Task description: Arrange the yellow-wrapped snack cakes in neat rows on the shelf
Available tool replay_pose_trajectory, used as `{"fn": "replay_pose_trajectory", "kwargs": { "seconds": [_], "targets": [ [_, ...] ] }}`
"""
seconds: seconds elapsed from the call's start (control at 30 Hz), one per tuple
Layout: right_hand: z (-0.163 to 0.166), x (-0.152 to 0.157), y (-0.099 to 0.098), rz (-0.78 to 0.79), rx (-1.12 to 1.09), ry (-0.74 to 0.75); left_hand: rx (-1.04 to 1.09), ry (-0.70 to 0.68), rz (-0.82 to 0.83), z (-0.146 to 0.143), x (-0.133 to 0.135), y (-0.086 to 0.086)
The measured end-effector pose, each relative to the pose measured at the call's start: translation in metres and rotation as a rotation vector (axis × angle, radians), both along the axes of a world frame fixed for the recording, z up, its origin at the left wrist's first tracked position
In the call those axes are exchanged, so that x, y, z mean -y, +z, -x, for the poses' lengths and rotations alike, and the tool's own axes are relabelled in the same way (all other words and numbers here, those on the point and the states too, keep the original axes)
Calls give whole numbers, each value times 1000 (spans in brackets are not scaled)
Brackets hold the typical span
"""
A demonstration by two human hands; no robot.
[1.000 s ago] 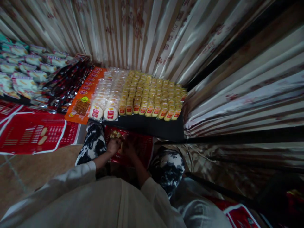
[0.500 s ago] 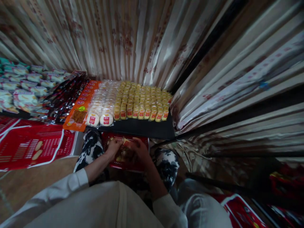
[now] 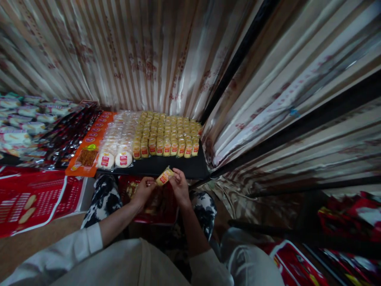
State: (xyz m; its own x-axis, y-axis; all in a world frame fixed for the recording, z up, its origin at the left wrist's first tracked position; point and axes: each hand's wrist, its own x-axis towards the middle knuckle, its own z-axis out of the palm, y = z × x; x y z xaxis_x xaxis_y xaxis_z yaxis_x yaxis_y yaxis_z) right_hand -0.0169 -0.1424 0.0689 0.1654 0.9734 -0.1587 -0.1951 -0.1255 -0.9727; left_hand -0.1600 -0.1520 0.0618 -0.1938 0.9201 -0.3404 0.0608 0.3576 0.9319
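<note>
Both of my hands hold one small yellow wrapped cake with a red label (image 3: 164, 176), just above a red box (image 3: 154, 204) that sits between my knees. My left hand (image 3: 143, 190) pinches its lower left end. My right hand (image 3: 179, 184) grips its upper right end. Right in front lies a black board (image 3: 166, 166) carrying several rows of the same yellow cakes (image 3: 168, 133) and, to their left, round white packaged cakes (image 3: 117, 139).
Orange snack packets (image 3: 89, 145), dark wrapped packets (image 3: 64, 137) and pale packets (image 3: 20, 127) lie further left. A red printed carton (image 3: 32, 196) lies flat at left. Striped shiny curtains (image 3: 143, 59) close off the back and right. Red packaging (image 3: 297, 266) lies at lower right.
My hands have come up out of the red box and now hold one yellow cake between them near the board's front edge. The view has tilted, so the display sits lower.
</note>
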Motion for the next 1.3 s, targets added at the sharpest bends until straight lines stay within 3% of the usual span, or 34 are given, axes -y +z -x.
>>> {"fn": "replay_pose_trajectory", "kwargs": {
  "seconds": [0.13,0.23,0.33,0.43,0.57,0.63,0.87,1.03,1.17,1.3],
  "targets": [
    [-14,-9,12,-63,46,95,-229,-209,-269,1,-19,15],
    [-19,-15,20,-107,102,167,-197,-422,-273,-6,-33,28],
    [-24,-24,24,-166,135,196,-206,-514,-287,-15,-48,38],
    [-36,-40,25,-274,238,63,-178,-524,-310,-23,-66,45],
    [-63,-73,20,-323,577,-370,-66,-454,-309,-39,-97,55],
    [-77,-90,15,-299,711,-489,-41,-398,-309,-51,-114,63],
    [-98,-122,-13,-277,817,-420,-202,-301,-388,-103,-177,93],
    [-98,-126,-19,-285,818,-381,-417,-337,-472,-145,-212,108],
    [-99,-130,-17,-293,794,-395,-526,-410,-510,-178,-235,107],
    [-100,-130,-18,-303,793,-403,-589,-474,-546,-203,-252,92]
  ]
}}
